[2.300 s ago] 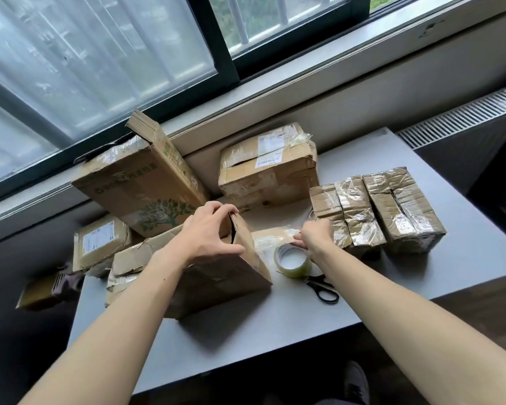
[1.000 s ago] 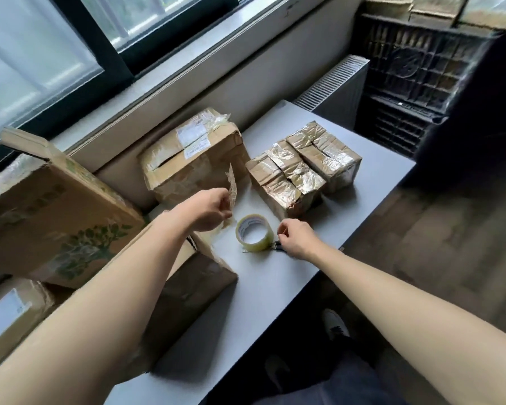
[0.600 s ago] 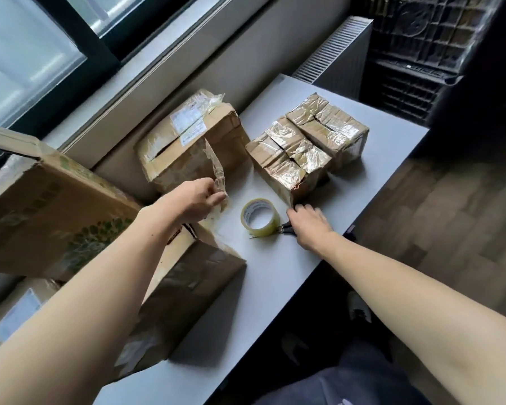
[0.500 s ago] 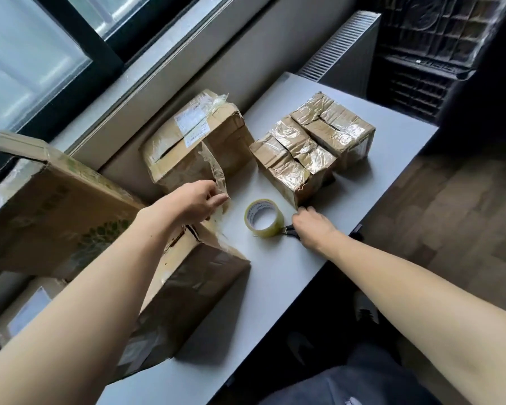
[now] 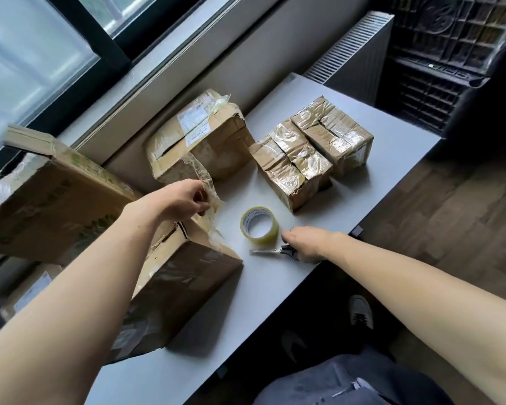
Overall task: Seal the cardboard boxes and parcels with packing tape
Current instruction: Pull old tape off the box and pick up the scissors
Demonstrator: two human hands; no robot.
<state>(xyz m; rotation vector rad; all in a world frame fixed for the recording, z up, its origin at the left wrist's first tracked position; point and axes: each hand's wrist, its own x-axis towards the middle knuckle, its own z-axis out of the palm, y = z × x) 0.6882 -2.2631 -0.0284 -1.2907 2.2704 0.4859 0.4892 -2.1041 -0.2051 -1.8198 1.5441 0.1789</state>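
Left hand [image 5: 184, 200]: pinches tape strip [image 5: 206, 178], left of roll [image 5: 259, 226].
Right hand [image 5: 307, 241]: curled round scissors [image 5: 270, 251], just right of roll.

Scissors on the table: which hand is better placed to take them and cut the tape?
The right hand: it holds the scissors by the handles, while the left hand pinches the pulled tape strip.

Nothing legible, white shipping labels [image 5: 194, 119] on the box by the wall [image 5: 216, 147] blurred, green print on the large left box [image 5: 50, 206] smeared (characters, undecipherable), dark lettering inside the tape roll [image 5: 268, 235] too small
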